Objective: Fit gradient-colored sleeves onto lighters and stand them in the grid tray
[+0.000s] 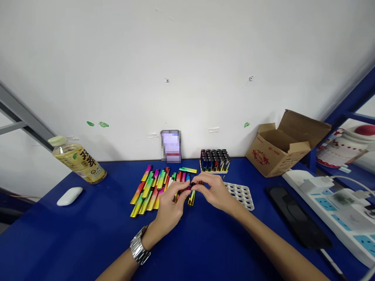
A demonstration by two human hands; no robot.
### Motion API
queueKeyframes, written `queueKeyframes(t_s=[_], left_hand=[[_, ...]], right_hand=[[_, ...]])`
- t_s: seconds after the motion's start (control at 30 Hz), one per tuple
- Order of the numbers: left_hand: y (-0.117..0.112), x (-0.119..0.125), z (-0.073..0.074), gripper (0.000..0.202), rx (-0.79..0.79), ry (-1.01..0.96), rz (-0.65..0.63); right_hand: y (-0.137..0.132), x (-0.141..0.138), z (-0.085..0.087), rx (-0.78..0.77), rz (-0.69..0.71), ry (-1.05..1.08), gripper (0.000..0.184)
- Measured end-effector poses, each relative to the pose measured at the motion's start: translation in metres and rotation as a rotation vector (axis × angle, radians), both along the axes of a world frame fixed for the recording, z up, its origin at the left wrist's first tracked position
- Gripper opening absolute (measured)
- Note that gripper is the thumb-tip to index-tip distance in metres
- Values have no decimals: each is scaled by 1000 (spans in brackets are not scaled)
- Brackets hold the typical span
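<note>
A metal watch (140, 245) circled the left wrist nearest the desk's (211, 249) near edge. A long black phone (297, 216) lay toward the right edge, beside a white power strip (324, 203) whose sockets held plugged-in adapters (356, 216). Over the middle of the desk, the left hand (171, 205) and the right hand (215, 191) met at a small lighter (189, 188), dark at one end, each pinching it between thumb and fingertips that hid most of it. Just right of the right hand lay a white perforated tray (240, 195), its visible holes bare, partly covered by the forearm. Left of the hands and behind them spread a loose group of shiny, many-coloured lighters (149, 187), some overlapping. A white rounded case (69, 196), closed over its contents, rested near the left edge. Toward the far left corner stood a capped bottle (79, 162), a yellow label hiding much of what it held. By the far right corner an open cardboard box (263, 158) had its flaps raised; the bottom of its inside was out of sight. At the far edge, a pale holder (215, 171) carried packed rows of upright black-topped lighters (216, 162), and left of it a lit phone (171, 146) leaned on the white wall (187, 78).
</note>
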State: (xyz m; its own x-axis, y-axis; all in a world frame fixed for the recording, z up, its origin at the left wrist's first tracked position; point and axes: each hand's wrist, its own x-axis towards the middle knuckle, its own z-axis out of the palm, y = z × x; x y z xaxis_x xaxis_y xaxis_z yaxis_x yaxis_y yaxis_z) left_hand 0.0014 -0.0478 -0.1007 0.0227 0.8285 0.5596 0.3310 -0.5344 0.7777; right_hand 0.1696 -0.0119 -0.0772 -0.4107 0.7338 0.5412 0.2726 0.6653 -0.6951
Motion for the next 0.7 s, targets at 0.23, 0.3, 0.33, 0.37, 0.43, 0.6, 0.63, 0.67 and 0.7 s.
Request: queueKeyframes(t_s=[0.23,0.3,0.33,0.37,0.43,0.6,0.63,0.67,0.7], left_hand=[[-1,1,1,15,-7,21,7],[-1,1,2,14,-12,32,8],[-1,1,2,14,-14,35,7],[-1,1,2,14,-15,37,4],[-1,1,1,14,-14,39,-8],[-1,0,-1,16,35,43,-29],[-1,0,-1,17,45,49,-35],[-1,0,-1,17,52,58,-38],[-1,0,-1,17,56,66,-41]], right_hand=[[2,1,-1,29,-6,-14,14],[2,1,0,43,-13,-34,15],[1,2,1,54,-20,-52,16],[1,2,2,71,-24,-74,16],[1,3,5,117,-18,-131,16],[3,7,10,221,43,-237,20],[4,8,10,231,58,-241,20],[4,8,10,236,70,-245,21],[5,8,10,236,79,-247,21]])
